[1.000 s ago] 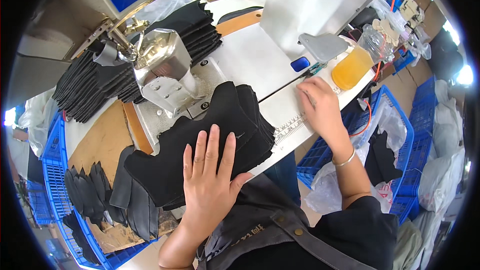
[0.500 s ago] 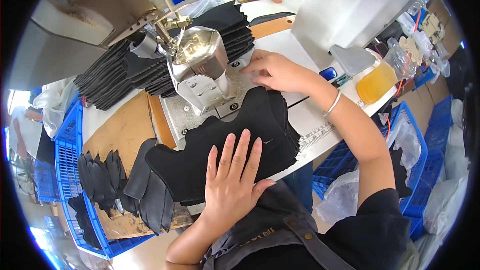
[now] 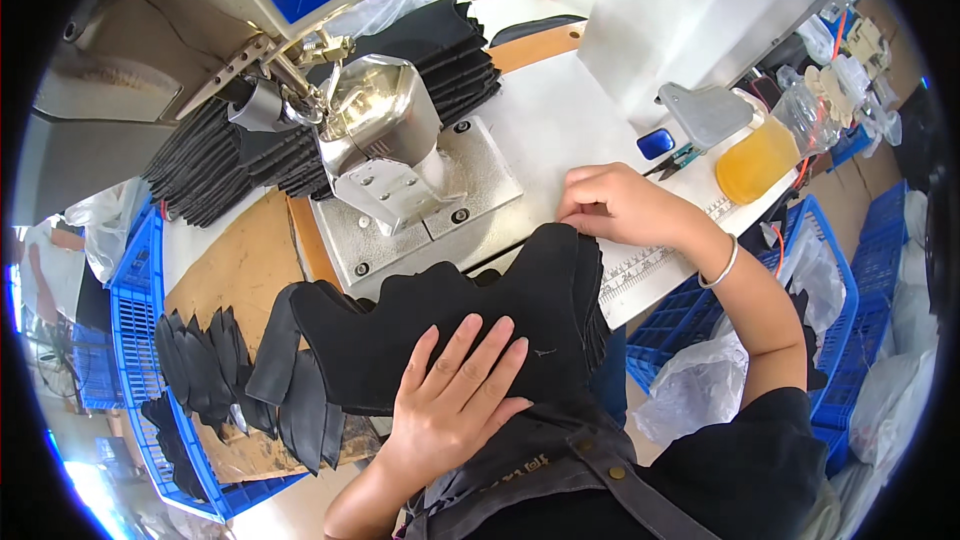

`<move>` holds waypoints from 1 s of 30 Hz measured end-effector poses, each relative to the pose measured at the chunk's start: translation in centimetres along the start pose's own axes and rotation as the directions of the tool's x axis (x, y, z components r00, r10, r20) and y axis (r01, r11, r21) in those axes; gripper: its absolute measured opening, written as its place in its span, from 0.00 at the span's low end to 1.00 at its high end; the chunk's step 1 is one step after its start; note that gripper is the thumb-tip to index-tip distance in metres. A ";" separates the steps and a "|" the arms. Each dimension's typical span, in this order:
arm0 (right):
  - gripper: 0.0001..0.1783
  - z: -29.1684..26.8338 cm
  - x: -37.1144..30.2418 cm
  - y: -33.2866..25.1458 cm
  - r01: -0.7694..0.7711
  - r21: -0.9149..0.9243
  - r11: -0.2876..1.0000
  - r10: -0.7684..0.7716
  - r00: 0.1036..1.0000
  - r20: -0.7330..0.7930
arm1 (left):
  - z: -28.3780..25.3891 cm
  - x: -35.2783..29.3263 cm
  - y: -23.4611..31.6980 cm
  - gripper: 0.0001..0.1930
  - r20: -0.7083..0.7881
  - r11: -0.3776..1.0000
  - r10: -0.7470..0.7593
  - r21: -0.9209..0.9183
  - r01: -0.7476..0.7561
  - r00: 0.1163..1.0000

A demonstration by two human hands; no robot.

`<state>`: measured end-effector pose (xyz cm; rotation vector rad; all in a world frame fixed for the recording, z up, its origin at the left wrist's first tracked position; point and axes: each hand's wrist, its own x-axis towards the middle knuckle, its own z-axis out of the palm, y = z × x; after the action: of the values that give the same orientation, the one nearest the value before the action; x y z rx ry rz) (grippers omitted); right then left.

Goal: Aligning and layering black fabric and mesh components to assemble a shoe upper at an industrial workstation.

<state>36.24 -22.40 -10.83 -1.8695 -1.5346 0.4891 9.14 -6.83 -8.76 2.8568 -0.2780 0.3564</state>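
Note:
A stack of black fabric pieces [image 3: 530, 315] with wavy cut edges lies at the front of the sewing machine, partly over the white table's near edge. My left hand [image 3: 455, 400] rests flat on top of it, fingers stretched out and slightly spread. At the stack's upper right corner, my right hand [image 3: 622, 204] has its fingers curled and pressed together. Its fingertips meet the corner, but whether they pinch a layer is hidden. The sewing machine's metal head [image 3: 375, 125] stands over a metal base plate [image 3: 480, 175], just beyond the stack.
Tall piles of black pieces [image 3: 200, 165] stand behind the machine. Loose dark pieces [image 3: 310, 405] lie on a brown board [image 3: 235, 260] at left, by a blue crate [image 3: 140, 310]. At right are snips [image 3: 680, 160], a small blue object [image 3: 656, 144] and a yellow container [image 3: 752, 162].
The stack has slid toward me and slightly right, away from the machine, with my left hand flat on it. My right hand has moved from the base plate right and nearer, to the stack's corner.

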 end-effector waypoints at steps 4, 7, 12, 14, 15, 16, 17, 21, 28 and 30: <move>0.03 0.6 -0.3 -0.5 -0.006 -0.027 1.000 0.003 0.996 -0.085 | 0.4 -0.2 0.2 0.26 -0.067 0.999 0.009 0.042 -0.006 0.998; 0.03 0.6 -0.3 -0.2 -0.054 0.034 0.998 0.058 0.990 -0.131 | 0.3 -0.3 0.3 0.24 -0.093 0.999 0.022 0.048 -0.018 0.995; 0.03 1.0 0.0 -0.3 -0.010 -0.084 0.996 -0.012 0.966 -0.257 | -0.1 -0.4 0.7 0.21 -0.113 0.996 0.062 0.071 -0.054 0.992; 0.04 1.6 -0.1 -1.5 -0.005 -0.061 0.998 -0.014 0.951 -0.310 | -0.8 -0.1 0.9 0.19 -0.066 0.995 0.072 0.073 -0.067 0.995; 0.04 2.0 -0.2 -2.5 0.019 -0.027 0.999 -0.029 0.898 -0.438 | -1.2 0.1 0.9 0.19 -0.065 0.995 0.066 0.075 -0.061 0.996; 0.05 2.2 -0.5 -3.4 0.046 0.004 0.999 -0.036 0.828 -0.559 | -1.5 0.3 1.1 0.18 -0.072 0.997 0.065 0.042 -0.062 0.995; 0.05 2.2 -1.0 -4.2 0.049 0.009 0.999 -0.036 0.831 -0.556 | -1.7 0.5 1.1 0.17 -0.080 0.998 0.063 0.009 -0.062 0.995; 0.10 2.3 -3.5 -6.9 0.148 -0.016 0.989 -0.136 0.856 -0.498 | -1.4 0.7 1.1 0.15 -0.116 0.989 0.131 0.085 -0.122 0.985; 0.19 5.5 -5.9 -8.6 0.302 -0.107 0.947 -0.321 0.900 -0.294 | 0.0 0.2 0.8 0.12 -0.207 0.980 0.187 0.112 -0.166 0.960; 0.20 6.1 -6.0 -8.8 0.294 -0.122 0.948 -0.318 0.888 -0.332 | 0.1 0.0 0.8 0.12 -0.237 0.991 0.135 0.043 -0.128 0.962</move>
<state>24.50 -25.84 -9.84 -1.6129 -1.5734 -0.0423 8.94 -7.64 -8.71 2.7910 -0.4188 0.7293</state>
